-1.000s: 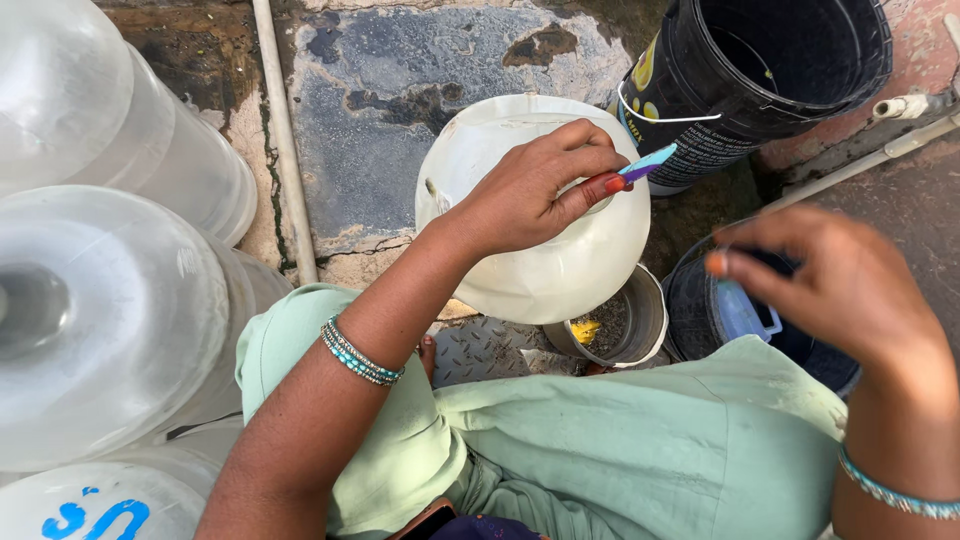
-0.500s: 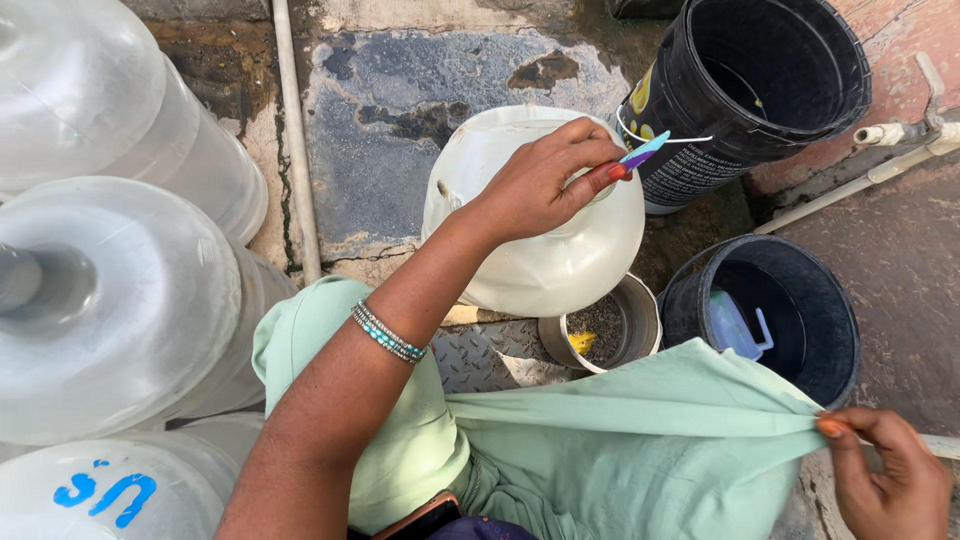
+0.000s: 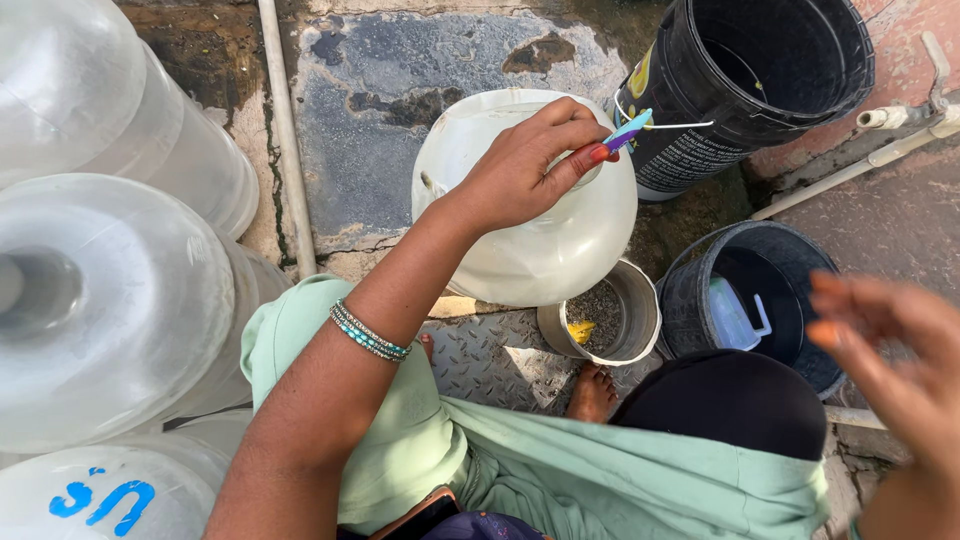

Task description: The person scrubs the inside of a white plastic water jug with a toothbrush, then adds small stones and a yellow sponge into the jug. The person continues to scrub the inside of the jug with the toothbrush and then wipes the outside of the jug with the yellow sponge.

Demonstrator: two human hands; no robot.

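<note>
While gripped: 1 jug (image 3: 540,240), 2 hands (image 3: 520,170).

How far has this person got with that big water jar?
Done: hard to say; several large clear jars stand stacked at one side. In hand: the left hand rests on the top of a whitish jar, pinching a small blue-and-purple tool. The right hand is blurred, holding nothing. Left: whether this jar is clean cannot be told.

Left hand (image 3: 520,170) pinches toothbrush (image 3: 628,131) over white jug (image 3: 540,240); right hand (image 3: 890,370) blurred
</note>
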